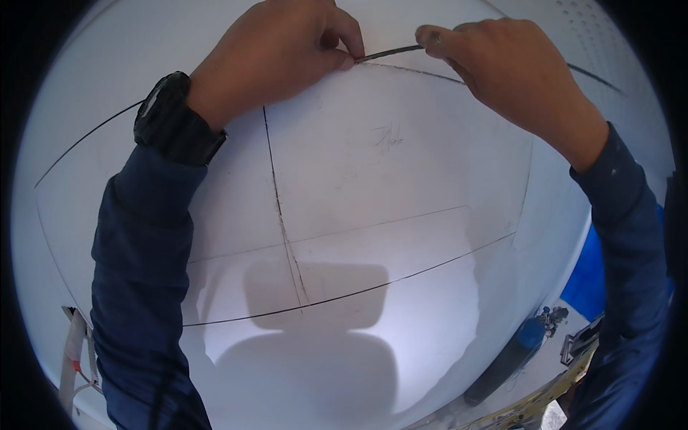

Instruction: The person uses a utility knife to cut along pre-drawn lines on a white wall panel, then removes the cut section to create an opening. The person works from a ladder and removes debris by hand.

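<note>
Near the top of a large white panelled surface [423, 172], a thin black strip [391, 52] runs between my two hands, bowed slightly above a dark seam line. The thumb and fingers of my left hand [287, 54] pinch its left end close against the surface. Farther right, my right hand [502, 72] has its fingers closed round the same strip, part of which is hidden in the hand. A dark line, which looks like the strip's free length, shows beyond my right hand. My left wrist wears a black watch [172, 118].
Dark seams and pencil lines cross the white surface, and my shadow falls on its lower part. At lower right stand a gas cylinder [505, 362] and a blue sheet [584, 276]. A ladder-like metal frame [74, 355] is at lower left.
</note>
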`<action>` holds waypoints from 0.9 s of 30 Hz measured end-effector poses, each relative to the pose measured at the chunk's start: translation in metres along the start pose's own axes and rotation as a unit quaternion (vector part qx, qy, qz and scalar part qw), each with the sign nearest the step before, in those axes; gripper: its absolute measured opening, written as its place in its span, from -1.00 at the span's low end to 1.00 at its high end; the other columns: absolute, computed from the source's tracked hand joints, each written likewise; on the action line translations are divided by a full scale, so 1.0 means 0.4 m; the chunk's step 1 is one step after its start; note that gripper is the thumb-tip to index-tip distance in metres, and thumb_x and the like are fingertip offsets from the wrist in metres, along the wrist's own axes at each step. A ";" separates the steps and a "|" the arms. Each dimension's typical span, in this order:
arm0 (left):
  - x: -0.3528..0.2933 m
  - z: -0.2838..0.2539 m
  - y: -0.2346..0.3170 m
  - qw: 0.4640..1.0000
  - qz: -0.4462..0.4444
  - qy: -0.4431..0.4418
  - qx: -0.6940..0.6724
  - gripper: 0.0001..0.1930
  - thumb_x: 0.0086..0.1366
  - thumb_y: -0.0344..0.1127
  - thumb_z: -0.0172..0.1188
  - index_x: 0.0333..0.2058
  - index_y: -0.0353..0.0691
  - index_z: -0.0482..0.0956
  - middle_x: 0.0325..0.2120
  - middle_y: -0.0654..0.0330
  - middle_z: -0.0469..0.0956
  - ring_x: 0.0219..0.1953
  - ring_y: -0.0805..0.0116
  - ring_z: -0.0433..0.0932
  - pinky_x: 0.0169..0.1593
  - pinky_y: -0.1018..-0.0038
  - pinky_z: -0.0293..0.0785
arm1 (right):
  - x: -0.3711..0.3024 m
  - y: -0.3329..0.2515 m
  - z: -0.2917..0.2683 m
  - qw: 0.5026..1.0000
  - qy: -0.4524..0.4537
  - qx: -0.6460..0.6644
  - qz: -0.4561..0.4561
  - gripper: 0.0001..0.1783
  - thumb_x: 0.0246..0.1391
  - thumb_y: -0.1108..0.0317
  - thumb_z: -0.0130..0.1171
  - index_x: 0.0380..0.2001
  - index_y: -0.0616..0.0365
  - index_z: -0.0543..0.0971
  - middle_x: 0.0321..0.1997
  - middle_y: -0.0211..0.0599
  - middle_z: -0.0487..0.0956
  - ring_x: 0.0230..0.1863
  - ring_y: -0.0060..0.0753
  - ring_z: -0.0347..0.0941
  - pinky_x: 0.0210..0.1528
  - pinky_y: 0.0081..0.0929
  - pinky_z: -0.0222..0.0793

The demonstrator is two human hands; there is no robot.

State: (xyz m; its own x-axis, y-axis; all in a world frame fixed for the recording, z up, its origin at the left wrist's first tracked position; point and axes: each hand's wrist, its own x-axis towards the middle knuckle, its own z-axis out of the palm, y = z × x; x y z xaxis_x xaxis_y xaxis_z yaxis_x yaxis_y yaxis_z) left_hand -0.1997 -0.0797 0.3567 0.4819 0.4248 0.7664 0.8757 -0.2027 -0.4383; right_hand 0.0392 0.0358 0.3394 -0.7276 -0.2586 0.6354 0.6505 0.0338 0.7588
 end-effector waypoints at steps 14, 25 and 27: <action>-0.008 0.080 -0.020 0.987 0.018 0.119 0.109 -0.89 0.29 -0.32 0.42 -0.24 -0.12 0.83 -0.34 0.27 0.68 -0.28 0.26 0.65 -0.13 0.38 0.56 | 0.015 -0.036 0.017 0.997 0.019 0.052 0.046 -0.71 0.41 0.29 0.18 0.14 -0.06 0.65 -0.51 -0.24 0.69 -0.54 -0.29 0.64 -0.47 -0.40 0.47; -0.022 0.081 -0.040 0.993 0.036 0.111 0.023 -0.89 0.25 -0.37 0.42 -0.26 -0.17 0.82 -0.40 0.16 0.66 -0.35 0.24 0.62 -0.20 0.36 0.52 | 0.028 -0.024 0.069 0.997 0.009 0.077 0.030 -0.73 0.39 0.29 0.21 0.09 -0.02 0.70 -0.42 -0.19 0.74 -0.52 -0.25 0.64 -0.42 -0.38 0.49; -0.027 0.087 -0.039 0.995 0.022 0.095 0.010 -0.89 0.26 -0.42 0.41 -0.24 -0.20 0.82 -0.40 0.17 0.63 -0.35 0.29 0.57 -0.20 0.39 0.47 | 0.022 -0.036 0.068 0.996 0.000 0.084 0.035 -0.72 0.39 0.29 0.21 0.10 -0.03 0.70 -0.40 -0.18 0.75 -0.52 -0.25 0.64 -0.42 -0.37 0.49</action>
State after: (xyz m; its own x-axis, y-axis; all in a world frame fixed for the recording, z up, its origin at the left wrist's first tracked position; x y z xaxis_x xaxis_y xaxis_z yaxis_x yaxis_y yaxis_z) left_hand -0.2196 -0.0506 0.3388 0.5180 0.2421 0.8204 0.8541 -0.1983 -0.4808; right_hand 0.0176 0.0594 0.3378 -0.6811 -0.2504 0.6881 0.6546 0.2129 0.7254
